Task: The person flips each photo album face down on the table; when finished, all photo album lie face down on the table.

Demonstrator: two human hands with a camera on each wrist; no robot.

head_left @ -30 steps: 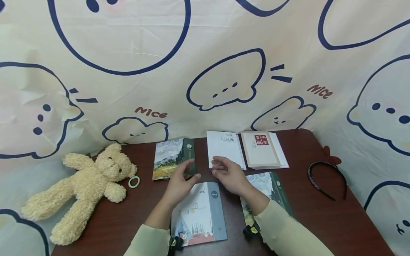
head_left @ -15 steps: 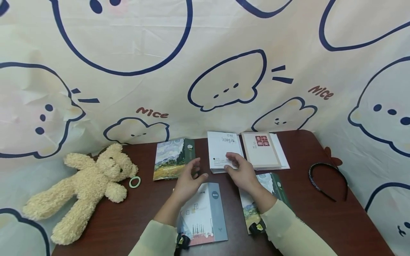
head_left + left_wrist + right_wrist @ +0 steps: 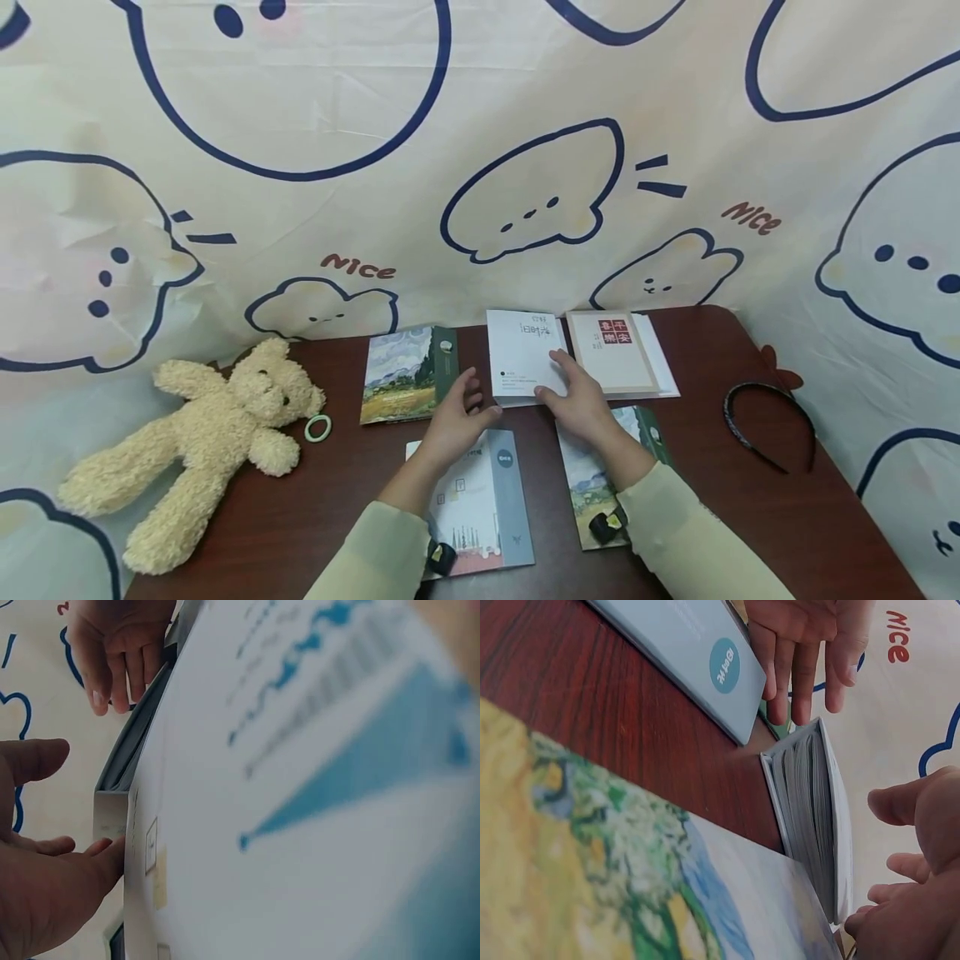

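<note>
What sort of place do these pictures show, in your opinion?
Probably a desk corner, at home or in a studio; the wider room is not visible. A dark wooden table holds several books, a teddy bear lies at its left, and cartoon-printed cloth hangs behind.

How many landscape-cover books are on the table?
2: the far landscape-cover book, left of the left hand, and the near-right landscape-cover book, partly hidden by the right forearm.
</note>
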